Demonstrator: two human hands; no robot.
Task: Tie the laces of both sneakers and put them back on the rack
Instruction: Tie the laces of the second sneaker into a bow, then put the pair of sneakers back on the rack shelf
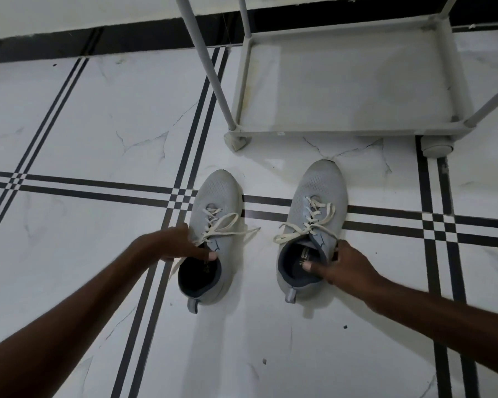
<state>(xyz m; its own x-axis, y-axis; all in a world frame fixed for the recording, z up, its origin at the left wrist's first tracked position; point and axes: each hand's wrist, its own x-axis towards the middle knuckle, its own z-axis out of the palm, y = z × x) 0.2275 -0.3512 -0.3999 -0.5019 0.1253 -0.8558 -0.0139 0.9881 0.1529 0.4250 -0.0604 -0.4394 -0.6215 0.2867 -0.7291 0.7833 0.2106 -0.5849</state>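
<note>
Two grey mesh sneakers stand side by side on the tiled floor, toes pointing away from me toward the rack. The left sneaker has loose cream laces trailing to both sides. The right sneaker also has its laces untied and spread out. My left hand grips the left sneaker's collar, thumb inside the opening. My right hand grips the right sneaker's collar the same way, thumb inside. The grey shoe rack stands just beyond the toes, its bottom shelf bare.
The floor is white marble-look tile with black double stripes crossing under the sneakers. Slanted rack poles rise above the left sneaker. A black skirting band runs along the wall behind. Small dark specks lie on the floor at right.
</note>
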